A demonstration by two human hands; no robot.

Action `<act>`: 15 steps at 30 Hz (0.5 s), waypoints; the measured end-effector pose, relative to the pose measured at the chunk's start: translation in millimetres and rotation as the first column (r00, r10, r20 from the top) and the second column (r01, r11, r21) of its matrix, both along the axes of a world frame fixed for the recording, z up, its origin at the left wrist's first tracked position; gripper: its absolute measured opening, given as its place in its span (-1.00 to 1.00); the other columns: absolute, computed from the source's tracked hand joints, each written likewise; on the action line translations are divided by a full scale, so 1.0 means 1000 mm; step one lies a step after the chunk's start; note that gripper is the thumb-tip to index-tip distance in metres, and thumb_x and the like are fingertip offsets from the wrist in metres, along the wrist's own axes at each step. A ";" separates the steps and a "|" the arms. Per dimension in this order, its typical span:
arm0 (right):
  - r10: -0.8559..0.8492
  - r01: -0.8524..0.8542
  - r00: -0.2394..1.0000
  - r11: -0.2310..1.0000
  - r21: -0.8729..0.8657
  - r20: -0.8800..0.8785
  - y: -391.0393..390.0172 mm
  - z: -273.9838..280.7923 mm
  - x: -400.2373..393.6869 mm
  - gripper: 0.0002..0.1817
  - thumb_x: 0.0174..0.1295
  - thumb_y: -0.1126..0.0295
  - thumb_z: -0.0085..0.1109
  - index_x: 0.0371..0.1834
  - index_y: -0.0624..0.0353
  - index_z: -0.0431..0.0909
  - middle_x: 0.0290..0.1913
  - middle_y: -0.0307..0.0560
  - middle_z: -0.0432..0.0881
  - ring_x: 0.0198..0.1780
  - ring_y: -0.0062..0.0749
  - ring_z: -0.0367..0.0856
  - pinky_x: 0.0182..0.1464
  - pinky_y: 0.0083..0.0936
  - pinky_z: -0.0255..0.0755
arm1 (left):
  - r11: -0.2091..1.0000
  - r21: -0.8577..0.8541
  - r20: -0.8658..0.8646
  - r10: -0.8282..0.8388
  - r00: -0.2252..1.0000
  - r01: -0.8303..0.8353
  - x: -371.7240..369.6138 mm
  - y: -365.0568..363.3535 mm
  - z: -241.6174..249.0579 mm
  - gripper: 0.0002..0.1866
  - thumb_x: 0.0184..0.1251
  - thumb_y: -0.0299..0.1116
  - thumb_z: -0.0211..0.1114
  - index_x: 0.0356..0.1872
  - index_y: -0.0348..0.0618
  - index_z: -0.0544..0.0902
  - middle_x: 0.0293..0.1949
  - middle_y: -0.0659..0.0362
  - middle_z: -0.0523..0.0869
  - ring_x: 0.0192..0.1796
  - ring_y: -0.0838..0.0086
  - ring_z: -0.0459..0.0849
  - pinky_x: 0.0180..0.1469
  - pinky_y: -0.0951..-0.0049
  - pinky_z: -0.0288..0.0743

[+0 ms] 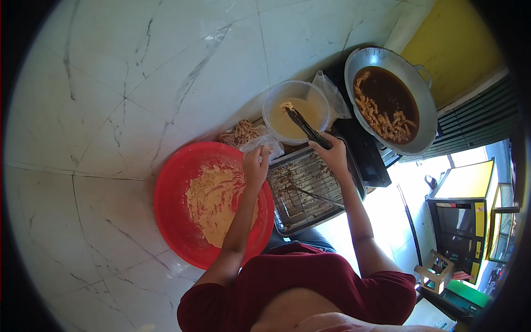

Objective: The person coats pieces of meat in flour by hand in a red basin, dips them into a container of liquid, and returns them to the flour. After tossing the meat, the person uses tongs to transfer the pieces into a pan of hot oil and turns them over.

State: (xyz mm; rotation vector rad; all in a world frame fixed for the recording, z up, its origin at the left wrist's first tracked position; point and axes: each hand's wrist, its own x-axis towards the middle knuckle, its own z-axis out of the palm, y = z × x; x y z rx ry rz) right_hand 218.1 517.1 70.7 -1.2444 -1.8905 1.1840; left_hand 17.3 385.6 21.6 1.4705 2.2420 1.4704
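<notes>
My right hand (pixel 332 155) is closed round the black tongs (pixel 307 128), whose tips hold a small pale piece (pixel 286 105) over the clear bowl (pixel 272 123) of cloudy yellowish liquid. My left hand (pixel 255 166) is beside the clear plastic bag (pixel 269 147), at the upper right rim of the red basin (pixel 171 205), with its fingers bent together; what they hold, if anything, is too small to name. Yellowish flour (pixel 213 202) lies in the basin. Behind the bag is a heap of pale strips (pixel 243 133).
A large metal pan (pixel 428 124) at the upper right holds dark oil and browned fried pieces (pixel 381 123). Below the clear bowl lies a metal tray with a wire rack (pixel 293 205) and a thin metal utensil (pixel 321 197). A stool (pixel 437 272) stands at the far right.
</notes>
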 end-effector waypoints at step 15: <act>-0.004 0.009 0.998 0.996 0.086 -0.062 -0.016 0.000 0.001 -0.51 0.07 0.33 0.44 0.02 0.43 0.59 -0.16 0.03 0.73 -0.12 -0.48 0.68 0.02 -0.51 0.50 | 1.000 0.026 0.021 0.005 1.000 -0.006 0.001 0.001 0.002 -0.73 0.43 -0.25 0.12 -0.41 -0.17 0.64 -0.48 0.14 0.69 -0.36 0.25 0.63 -0.15 0.28 0.36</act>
